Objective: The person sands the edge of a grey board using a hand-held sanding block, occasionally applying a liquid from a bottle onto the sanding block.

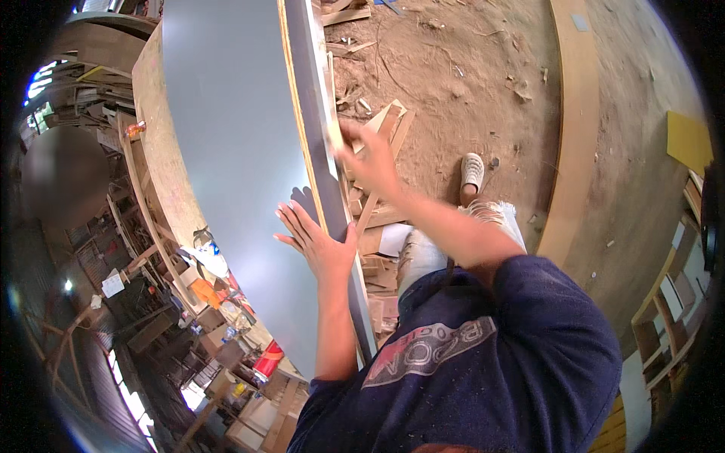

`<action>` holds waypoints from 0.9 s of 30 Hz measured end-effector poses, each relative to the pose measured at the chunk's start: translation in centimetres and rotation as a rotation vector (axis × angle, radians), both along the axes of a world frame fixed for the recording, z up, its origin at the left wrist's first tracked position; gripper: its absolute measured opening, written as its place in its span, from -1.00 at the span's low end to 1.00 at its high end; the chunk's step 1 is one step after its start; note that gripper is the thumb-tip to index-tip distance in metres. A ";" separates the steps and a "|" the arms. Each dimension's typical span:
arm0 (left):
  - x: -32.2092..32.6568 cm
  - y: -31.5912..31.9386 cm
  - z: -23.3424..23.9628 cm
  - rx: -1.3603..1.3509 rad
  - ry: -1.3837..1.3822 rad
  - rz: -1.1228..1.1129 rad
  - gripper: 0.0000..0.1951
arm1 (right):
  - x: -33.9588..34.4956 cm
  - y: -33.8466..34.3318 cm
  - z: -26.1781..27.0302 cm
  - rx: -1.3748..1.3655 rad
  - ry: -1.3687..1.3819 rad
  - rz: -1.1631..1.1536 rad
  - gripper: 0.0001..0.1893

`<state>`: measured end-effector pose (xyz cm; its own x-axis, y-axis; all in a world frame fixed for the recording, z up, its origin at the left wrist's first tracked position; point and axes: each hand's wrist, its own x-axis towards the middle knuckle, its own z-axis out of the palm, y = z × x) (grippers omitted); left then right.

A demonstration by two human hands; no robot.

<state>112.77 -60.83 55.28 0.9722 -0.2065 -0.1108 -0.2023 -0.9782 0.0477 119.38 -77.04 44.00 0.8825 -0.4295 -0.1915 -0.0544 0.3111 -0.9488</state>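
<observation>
A long grey-faced board [238, 141] lies before me on a wooden workbench [164, 136], its raw plywood edge [300, 124] showing as a thin layered line. Beside that edge runs a darker grey strip with a pale outer edge [320, 73]. My left hand [317, 243] rests on the board near this side, fingers spread and thumb over the strip. Farther along, my right hand [368, 158] is at the pale outer edge with its fingers bent. Motion blurs it, so whether it grips anything is unclear.
Wood offcuts [382, 215] lie heaped on the dirt floor below the board. A long plank [578, 113] lies to the right. Clutter, including a red container [269, 359], sits beyond the bench at left. Wooden frames [674, 306] stand at far right.
</observation>
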 end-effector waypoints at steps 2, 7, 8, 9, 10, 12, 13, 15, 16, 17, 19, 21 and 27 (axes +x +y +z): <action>1.9 -1.8 -0.5 -0.016 -0.024 -0.025 0.39 | 9.5 -6.1 -0.5 -0.078 -0.007 -0.096 -0.47; 6.0 -3.3 -0.9 -0.067 -0.068 -0.007 0.39 | 13.2 -8.6 -0.1 -0.132 0.046 0.004 -0.48; 6.8 -3.6 -1.0 -0.081 -0.078 0.001 0.39 | 9.8 -6.4 -0.3 -0.183 0.096 0.047 -0.46; 8.0 -4.4 -1.0 -0.087 -0.065 -0.033 0.39 | 6.5 -4.5 -1.9 -0.168 -0.008 0.040 -0.41; 8.9 -4.4 -1.1 -0.082 -0.050 -0.049 0.39 | 3.3 -2.9 -0.5 0.032 0.025 0.104 -0.39; 11.1 -5.8 -0.8 -0.100 -0.039 -0.085 0.39 | 2.5 -2.6 0.5 0.015 0.038 0.048 -0.37; 12.3 -6.5 -0.7 -0.115 -0.024 -0.112 0.38 | 5.5 -4.0 -0.9 -0.084 0.045 0.034 -0.39; 13.8 -6.7 -0.9 -0.120 -0.021 -0.143 0.38 | 14.3 -9.3 -0.2 -0.007 -0.012 -0.036 -0.46; 15.1 -7.5 -1.4 -0.137 -0.046 -0.158 0.37 | 19.0 -12.9 1.5 -0.055 0.008 -0.018 -0.47; 16.3 -8.4 -1.3 -0.158 -0.037 -0.174 0.36 | 22.0 -15.4 2.6 -0.093 0.045 -0.007 -0.49; 18.2 -9.8 -0.8 -0.157 0.005 -0.173 0.36 | 24.1 -17.4 1.9 -0.108 0.035 -0.017 -0.48; 20.8 -11.2 -0.8 -0.169 0.001 -0.162 0.36 | 24.6 -16.9 0.9 -0.098 -0.050 -0.026 -0.44; 25.7 -14.0 0.1 -0.175 0.039 -0.178 0.35 | 16.7 -12.5 1.9 -0.103 0.048 0.089 -0.38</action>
<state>138.51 -74.79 55.41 0.9147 -0.3929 -0.0948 -0.3650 -0.9037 0.2240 136.07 -89.52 45.91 0.9087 -0.3698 -0.1937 -0.1239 0.2041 -0.9711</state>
